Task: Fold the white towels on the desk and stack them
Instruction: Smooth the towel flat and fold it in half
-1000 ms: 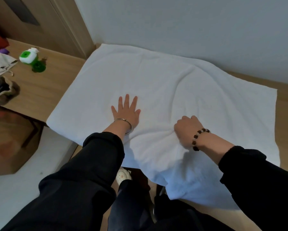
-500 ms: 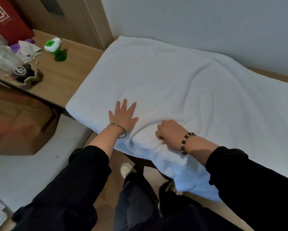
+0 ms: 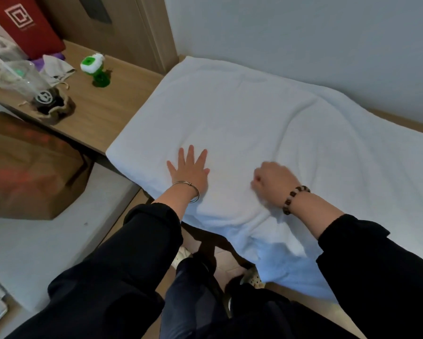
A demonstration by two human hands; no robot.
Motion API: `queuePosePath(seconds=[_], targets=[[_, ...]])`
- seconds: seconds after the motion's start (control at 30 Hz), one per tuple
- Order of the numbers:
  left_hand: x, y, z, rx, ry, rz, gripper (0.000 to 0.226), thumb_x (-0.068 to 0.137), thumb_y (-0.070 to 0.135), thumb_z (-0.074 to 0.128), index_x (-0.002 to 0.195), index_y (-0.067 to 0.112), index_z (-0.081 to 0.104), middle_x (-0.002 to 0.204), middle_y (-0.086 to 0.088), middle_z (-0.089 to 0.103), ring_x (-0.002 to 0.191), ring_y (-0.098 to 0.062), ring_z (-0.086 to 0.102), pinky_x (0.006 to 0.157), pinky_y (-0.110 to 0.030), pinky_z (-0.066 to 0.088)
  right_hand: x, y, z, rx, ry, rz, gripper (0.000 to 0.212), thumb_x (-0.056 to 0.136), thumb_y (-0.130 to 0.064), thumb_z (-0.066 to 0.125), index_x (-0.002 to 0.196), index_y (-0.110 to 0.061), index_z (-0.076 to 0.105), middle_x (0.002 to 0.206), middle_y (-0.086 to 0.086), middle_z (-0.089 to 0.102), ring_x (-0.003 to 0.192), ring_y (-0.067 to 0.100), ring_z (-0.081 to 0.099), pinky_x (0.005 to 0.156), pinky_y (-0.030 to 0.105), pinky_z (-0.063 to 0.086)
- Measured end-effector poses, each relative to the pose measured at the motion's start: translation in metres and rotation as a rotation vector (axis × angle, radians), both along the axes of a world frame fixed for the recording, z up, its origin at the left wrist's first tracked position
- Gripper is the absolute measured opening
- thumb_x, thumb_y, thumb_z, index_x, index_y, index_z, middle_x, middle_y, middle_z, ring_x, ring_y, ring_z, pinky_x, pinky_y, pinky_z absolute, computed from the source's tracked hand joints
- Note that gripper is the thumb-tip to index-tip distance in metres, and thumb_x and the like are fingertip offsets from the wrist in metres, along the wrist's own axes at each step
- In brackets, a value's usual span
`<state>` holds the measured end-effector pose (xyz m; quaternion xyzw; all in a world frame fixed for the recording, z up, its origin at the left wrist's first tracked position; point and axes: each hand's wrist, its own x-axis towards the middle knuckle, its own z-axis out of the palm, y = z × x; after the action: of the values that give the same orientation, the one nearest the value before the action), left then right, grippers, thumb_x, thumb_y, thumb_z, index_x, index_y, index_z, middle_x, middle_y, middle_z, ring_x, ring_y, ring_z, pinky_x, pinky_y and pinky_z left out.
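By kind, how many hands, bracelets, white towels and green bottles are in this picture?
hands: 2 (left hand, right hand)
bracelets: 2 (silver bangle, beaded bracelet)
white towel: 1
green bottle: 1
total: 6

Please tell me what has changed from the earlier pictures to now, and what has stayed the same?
The right hand, its grip bunched on the white towel, has shifted a little leftward, toward the left hand. It is blurred now, so it is probably moving. Nothing was let go. The left hand stays flat on the white towel, which stays spread over the desk.
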<state>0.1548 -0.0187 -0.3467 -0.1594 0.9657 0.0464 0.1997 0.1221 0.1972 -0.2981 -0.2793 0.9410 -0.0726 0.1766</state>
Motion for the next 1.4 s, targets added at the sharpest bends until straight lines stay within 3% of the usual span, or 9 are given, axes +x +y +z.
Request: queuePosePath(seconds=[0.07,0.2,0.53,0.7,0.83,0.97,1.07,1.23,1.4], targets=[[-0.008,0.018,0.007,0.004,0.064,-0.006,0.053,0.102,0.031,0.022,0.150,0.032,0.000,0.158,-0.002,-0.012,0.144,-0.028,-0.015,0.112,-0.058,0.002,-0.015,0.025,-0.002,-0.062,0.191,-0.315,0.024,0.095,-0.025,0.046,0.105,-0.008,0.059,0.108,0.012,0.053,0.100,0.029,0.050,0.077,0.033,0.035],[-0.032,0.073,0.013,0.149,0.121,-0.187,0.052,0.102,0.031,0.023,0.150,0.029,0.004,0.159,0.000,-0.009,0.145,-0.027,-0.012,0.114,-0.053,0.004,-0.033,0.066,-0.014,0.036,0.101,-0.691,0.038,0.096,-0.030,0.046,0.126,-0.007,0.044,0.126,0.013,0.045,0.114,0.030,0.044,0.091,0.039,0.039],[-0.054,0.132,-0.021,0.060,0.160,-0.239,0.053,0.098,0.046,0.004,0.146,0.037,-0.018,0.156,0.010,-0.020,0.143,-0.022,-0.020,0.112,-0.056,-0.004,-0.054,0.099,-0.029,-0.099,0.041,-0.785,0.014,0.087,-0.003,0.046,0.097,-0.008,0.055,0.096,0.006,0.058,0.092,0.025,0.054,0.074,0.029,0.040],[-0.064,0.142,-0.012,0.078,0.176,-0.157,0.051,0.099,0.044,0.012,0.149,0.034,0.009,0.159,0.005,0.000,0.145,-0.023,-0.009,0.111,-0.059,0.001,-0.060,0.124,-0.027,-0.300,0.004,-0.775,0.018,0.095,-0.017,0.046,0.078,-0.013,0.052,0.080,-0.002,0.051,0.082,0.022,0.053,0.065,0.027,0.035],[-0.089,0.162,0.001,0.126,0.312,-0.131,0.043,0.099,0.037,0.023,0.136,0.020,0.037,0.152,-0.006,0.020,0.143,-0.024,0.006,0.113,-0.053,0.011,-0.089,0.152,-0.017,-0.234,0.387,-0.866,0.020,0.096,-0.018,0.046,0.109,-0.011,0.059,0.115,0.007,0.052,0.110,0.026,0.045,0.087,0.034,0.039],[-0.116,0.175,-0.003,0.169,0.292,-0.382,0.051,0.100,0.039,0.023,0.148,0.023,0.017,0.159,-0.004,-0.003,0.145,-0.024,-0.008,0.115,-0.048,0.003,-0.122,0.189,-0.020,-0.113,0.299,-1.134,0.038,0.096,-0.031,0.047,0.130,-0.013,0.046,0.133,0.011,0.042,0.123,0.028,0.038,0.098,0.040,0.033],[-0.133,0.182,-0.009,0.113,0.270,-0.538,0.056,0.099,0.044,0.018,0.151,0.028,0.003,0.159,-0.001,-0.011,0.144,-0.025,-0.015,0.116,-0.048,-0.001,-0.128,0.211,-0.032,0.047,0.170,-1.091,0.042,0.095,-0.036,0.049,0.129,-0.013,0.045,0.130,0.012,0.043,0.121,0.031,0.038,0.094,0.042,0.035],[-0.142,0.181,-0.022,0.019,0.309,-0.647,0.062,0.092,0.047,0.011,0.150,0.032,-0.001,0.159,0.001,-0.010,0.144,-0.024,-0.018,0.114,-0.052,-0.004,-0.141,0.229,-0.049,0.194,0.307,-0.901,0.026,0.095,-0.029,0.049,0.114,-0.012,0.052,0.113,0.009,0.051,0.106,0.028,0.045,0.080,0.037,0.034],[-0.144,0.183,-0.023,0.010,0.324,-0.710,0.065,0.089,0.047,0.011,0.151,0.030,0.002,0.159,-0.003,-0.009,0.144,-0.023,-0.018,0.112,-0.051,-0.007,-0.148,0.247,-0.057,0.034,0.337,-1.002,0.042,0.097,-0.042,0.038,0.109,-0.008,0.060,0.115,0.011,0.052,0.108,0.030,0.043,0.087,0.041,0.035]])
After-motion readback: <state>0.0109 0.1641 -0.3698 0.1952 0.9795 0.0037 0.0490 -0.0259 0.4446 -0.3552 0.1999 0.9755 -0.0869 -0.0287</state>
